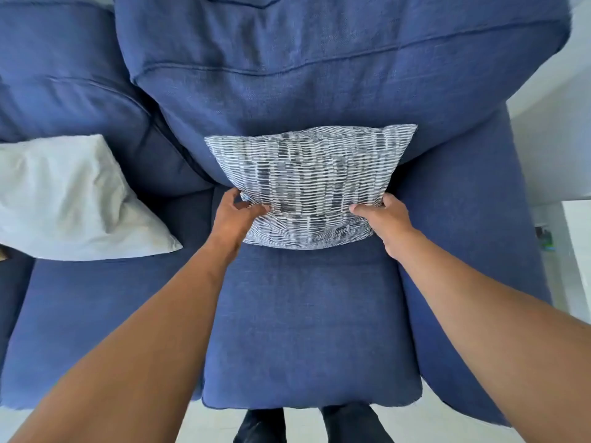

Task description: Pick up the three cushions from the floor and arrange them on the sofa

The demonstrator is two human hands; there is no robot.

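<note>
A grey-and-white patterned cushion [308, 183] leans against the backrest of the blue sofa [307, 330], on the right-hand seat. My left hand [235, 217] pinches its lower left corner. My right hand [385, 220] grips its lower right corner. A plain white cushion [70, 199] rests on the neighbouring seat to the left, tilted against the back. No third cushion is in view.
The sofa's right armrest [473, 251] rises beside the patterned cushion. White furniture [572, 251] stands past the armrest at the right edge. Pale floor [303, 423] and my dark-trousered legs [348, 423] show below the seat front.
</note>
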